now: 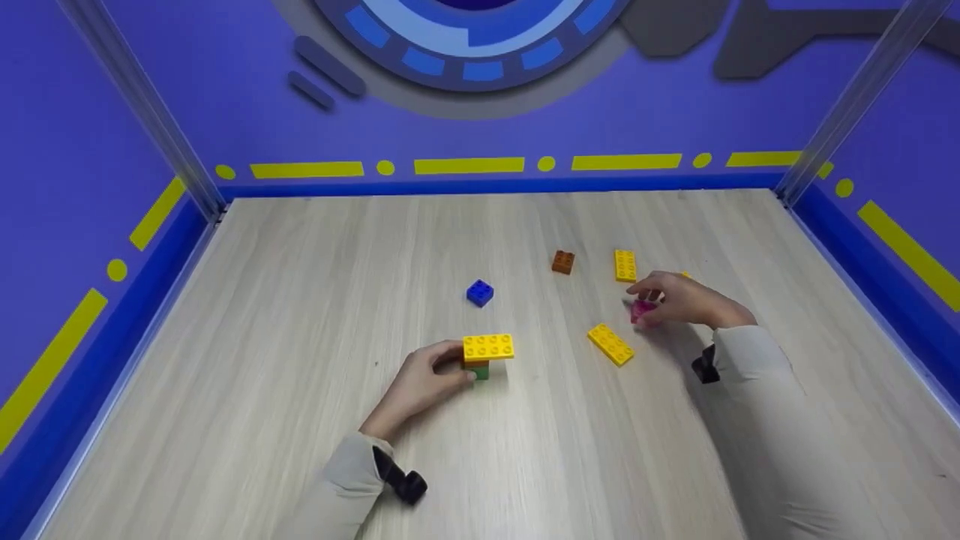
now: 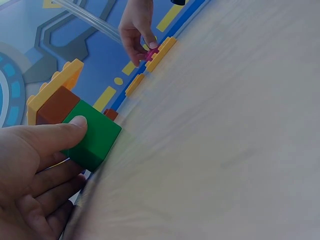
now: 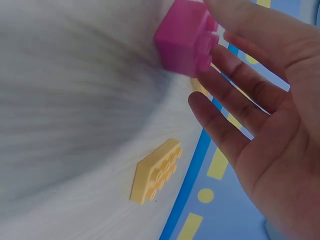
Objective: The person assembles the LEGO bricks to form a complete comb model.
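Toy bricks: stack gripped in left hand (image 1: 416, 386), pink brick (image 3: 182, 42) pinched in right hand (image 1: 681, 300).
Stack: thumb on green brick (image 2: 100, 135), brown brick (image 2: 59, 105) above, overhanging yellow top brick (image 1: 487, 347); pink brick right of it, near loose yellow brick (image 1: 610, 345). Handling, judged: light, stiff, sturdy, slightly slick; hold flat side walls, low on the stack, as the overhang could lever loose. Beyond: blue brick (image 1: 480, 293).
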